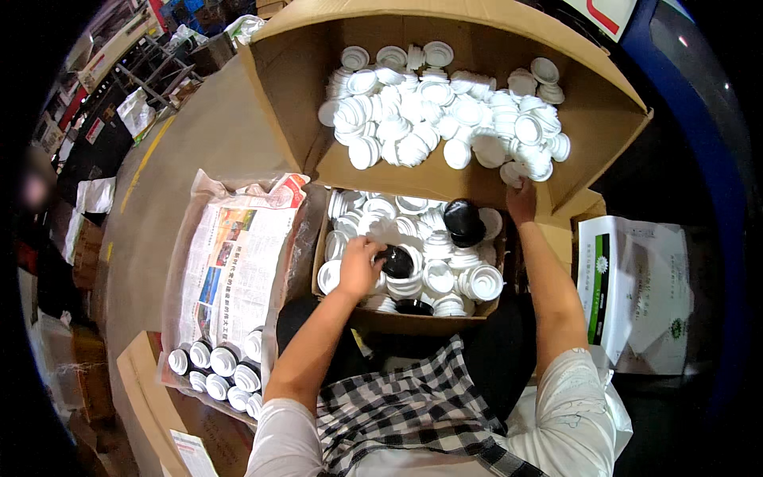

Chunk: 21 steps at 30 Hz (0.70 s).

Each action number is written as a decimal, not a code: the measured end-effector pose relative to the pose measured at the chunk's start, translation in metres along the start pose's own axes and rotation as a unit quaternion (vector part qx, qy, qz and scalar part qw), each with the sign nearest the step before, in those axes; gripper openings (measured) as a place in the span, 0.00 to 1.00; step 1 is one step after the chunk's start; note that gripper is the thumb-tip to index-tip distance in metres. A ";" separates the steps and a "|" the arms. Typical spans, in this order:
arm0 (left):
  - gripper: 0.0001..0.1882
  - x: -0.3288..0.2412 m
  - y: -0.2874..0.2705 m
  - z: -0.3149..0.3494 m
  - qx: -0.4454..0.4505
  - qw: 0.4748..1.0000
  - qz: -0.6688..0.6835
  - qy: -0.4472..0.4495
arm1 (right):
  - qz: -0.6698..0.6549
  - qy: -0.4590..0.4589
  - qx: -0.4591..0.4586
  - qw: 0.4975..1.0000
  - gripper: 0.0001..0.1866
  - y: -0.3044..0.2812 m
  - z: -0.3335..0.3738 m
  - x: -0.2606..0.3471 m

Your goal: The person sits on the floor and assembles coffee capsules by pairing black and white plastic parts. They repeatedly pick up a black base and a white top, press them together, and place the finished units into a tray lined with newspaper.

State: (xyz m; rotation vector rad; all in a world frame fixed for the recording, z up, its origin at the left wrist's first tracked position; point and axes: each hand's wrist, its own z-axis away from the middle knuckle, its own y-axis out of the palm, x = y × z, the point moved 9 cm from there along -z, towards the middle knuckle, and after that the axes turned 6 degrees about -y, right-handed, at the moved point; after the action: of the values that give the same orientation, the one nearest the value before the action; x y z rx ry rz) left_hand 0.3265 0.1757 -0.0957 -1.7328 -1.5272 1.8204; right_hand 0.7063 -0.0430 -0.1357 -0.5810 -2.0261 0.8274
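My left hand (362, 269) reaches into the nearer cardboard box (381, 320), its fingertips closed at the edge of a round black cap (396, 261). White ribbed caps (438, 277) lie around it, and a glossy black piece (463, 222) sits farther right in the same box. At the front lip of the larger box (350, 176), my right hand (521, 202) has its fingers on a white cap (513, 173), partly hiding it. Behind that cap spreads a heap of white caps (413, 111).
At left, a tray lined with newspaper (230, 270) holds several white-topped black pieces (224, 362) at its near end. A white printed sack (640, 294) stands at right. Below the tray is an open carton (151, 397). A ladder-like frame (151, 75) stands far left.
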 end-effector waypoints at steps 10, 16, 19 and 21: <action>0.11 -0.010 -0.054 0.096 -0.072 0.926 0.342 -0.143 | 0.089 -0.123 0.136 0.979 0.27 0.051 -0.080 -0.048; 0.06 0.024 -0.026 0.208 -0.105 0.575 0.695 -0.418 | -0.025 -0.060 0.193 0.979 0.30 0.063 -0.059 -0.012; 0.15 0.016 -0.018 0.213 -0.079 0.493 0.757 -0.422 | -0.136 -0.089 0.227 0.960 0.34 0.059 -0.039 0.010; 0.20 0.015 -0.030 0.201 -0.082 0.532 0.753 -0.378 | -0.199 -0.122 0.240 0.942 0.34 0.046 -0.009 0.064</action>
State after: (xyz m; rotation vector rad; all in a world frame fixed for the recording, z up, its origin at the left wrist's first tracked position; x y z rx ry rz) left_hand 0.1413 0.0955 -0.1263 -2.8782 0.4739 3.5151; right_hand 0.6843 0.0331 -0.1314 0.2128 -1.9577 1.1269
